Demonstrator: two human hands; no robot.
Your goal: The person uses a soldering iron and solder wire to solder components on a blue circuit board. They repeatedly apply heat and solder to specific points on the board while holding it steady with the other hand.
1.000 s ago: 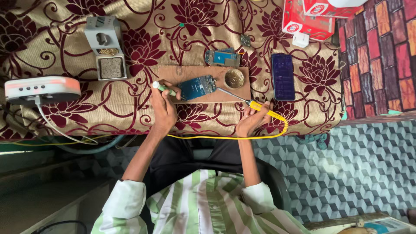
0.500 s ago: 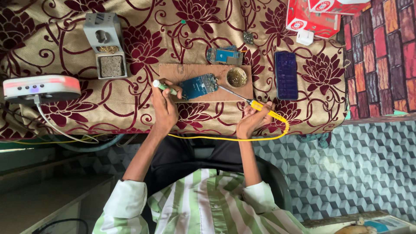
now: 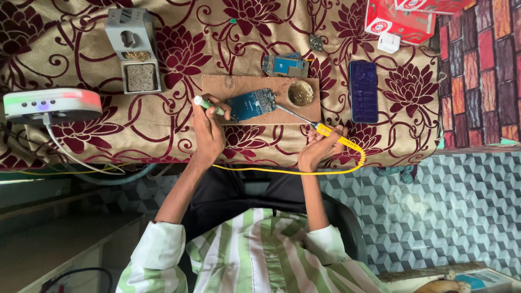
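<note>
Blue circuit board (image 3: pixel 251 104) sits on the wooden board (image 3: pixel 217 87). Left hand (image 3: pixel 209 127) pinches a green tool (image 3: pixel 208 105) at its edge; right hand (image 3: pixel 320 147) grips the soldering iron (image 3: pixel 320 129). Brace both wrists, touch the tip lightly.

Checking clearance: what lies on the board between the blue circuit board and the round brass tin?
Only the soldering iron's shaft; its tip reaches the circuit board past the tin, in the head view.
</note>
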